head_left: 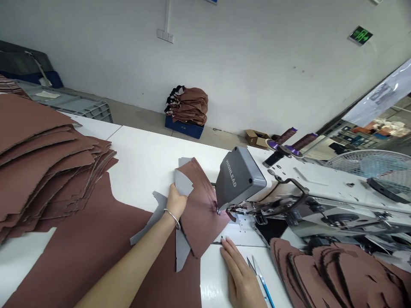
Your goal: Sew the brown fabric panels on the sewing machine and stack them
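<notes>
My left hand (176, 201), a thin bracelet on its wrist, is closed on a brown leather piece (201, 209) with a grey underside, gripping its folded left edge. The piece's right edge lies under the needle (219, 210) of a grey and white sewing machine (239, 177). My right hand (239, 269) rests flat on the white table (144, 158) just below the piece, fingers stretched out toward the machine's plate, holding nothing. Thread snips (258, 273) with a blue handle lie beside that hand.
A tall stack of brown cut pieces (45, 158) fills the left; a large brown sheet (90, 252) lies under my left arm. More cut pieces (337, 273) pile at lower right. A fan (372, 164), thread spools (289, 141) and a blue crate of pieces (186, 111) stand behind.
</notes>
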Demonstrator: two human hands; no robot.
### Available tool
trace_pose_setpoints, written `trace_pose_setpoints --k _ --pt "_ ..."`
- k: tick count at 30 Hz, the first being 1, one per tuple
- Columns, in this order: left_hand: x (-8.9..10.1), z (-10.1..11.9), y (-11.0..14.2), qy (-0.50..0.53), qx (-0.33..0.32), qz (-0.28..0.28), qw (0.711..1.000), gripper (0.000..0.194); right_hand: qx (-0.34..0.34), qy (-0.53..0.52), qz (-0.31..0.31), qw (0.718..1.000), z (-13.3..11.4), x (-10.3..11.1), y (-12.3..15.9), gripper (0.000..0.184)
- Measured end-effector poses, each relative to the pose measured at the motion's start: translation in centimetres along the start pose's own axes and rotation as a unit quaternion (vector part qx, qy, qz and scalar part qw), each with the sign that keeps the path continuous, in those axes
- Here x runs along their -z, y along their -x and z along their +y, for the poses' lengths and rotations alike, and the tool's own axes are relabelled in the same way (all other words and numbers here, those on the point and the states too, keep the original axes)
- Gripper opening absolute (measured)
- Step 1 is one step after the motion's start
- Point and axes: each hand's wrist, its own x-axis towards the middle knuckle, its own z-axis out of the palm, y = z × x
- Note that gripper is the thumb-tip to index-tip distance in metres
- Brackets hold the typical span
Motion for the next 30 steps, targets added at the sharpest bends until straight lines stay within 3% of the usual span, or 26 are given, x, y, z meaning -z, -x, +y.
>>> trace_pose_setpoints --k 9,21,25,30 --pt "0.1 1.3 0.8 0.009 -0.001 -0.005 1.000 0.043 -0.002 -0.006 -0.010 1.000 -0.1 0.5 -0.4 0.049" --pt "0.3 4.0 2.1 0.048 -0.070 -0.017 0.996 0.045 -0.018 -0.017 -0.006 1.000 -0.6 0.7 -0.5 0.052" --pt "3.3 7.8 1.7 0.084 -0.084 0.008 0.993 0.050 -0.018 -0.017 0.004 1.000 -0.7 0.9 -0.4 0.055" --pt "9.6 14.1 3.0 0.151 -0.089 -0.069 0.982 0.057 0.051 -0.022 0.010 0.998 -0.5 1.8 -0.6 0.051"
